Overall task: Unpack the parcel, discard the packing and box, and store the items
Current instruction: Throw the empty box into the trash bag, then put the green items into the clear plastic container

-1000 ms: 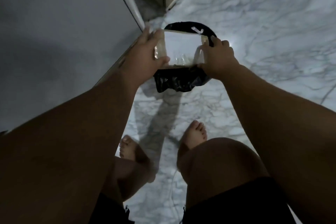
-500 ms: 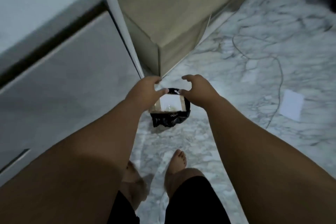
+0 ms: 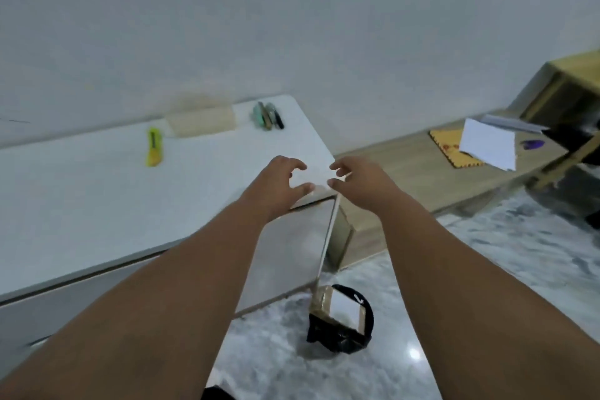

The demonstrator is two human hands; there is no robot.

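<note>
Along the far edge of the white cabinet (image 3: 97, 198), a cluster of green and dark items (image 3: 268, 116) is too blurred to name, perhaps pens. Right of the cabinet, a wooden frame (image 3: 571, 101) runs off the picture's edge. Below the cabinet's corner, the box (image 3: 344, 307) hides most of the mouth of the black bin (image 3: 341, 339)

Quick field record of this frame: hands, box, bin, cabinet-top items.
left hand: empty, fingers loosely curled, over cabinet corner
right hand: empty, loosely curled, beside left hand
box: in bin, white label up
bin: black-lined, on marble floor by cabinet
cabinet top: yellow utility knife, pens
task state: box discarded
</note>
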